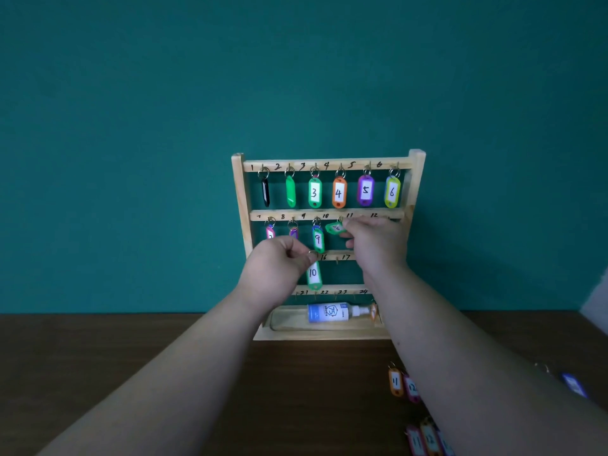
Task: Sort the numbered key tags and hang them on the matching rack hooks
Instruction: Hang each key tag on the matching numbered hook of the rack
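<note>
Rack (238,192), slatted wood | left fingers (301,258) pinch oblong green tag (313,274) by ring (312,254)

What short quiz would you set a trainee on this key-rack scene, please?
1. True or false: the right hand is empty.
2. Which number shows on the green tag hanging from the left hand? A) 9 B) 10 C) 12
3. Fill in: the spray bottle lies in the ___ at the foot of the rack.

Key:
1. False: it pinches a tilted green tag in the second row.
2. B
3. tray
</note>
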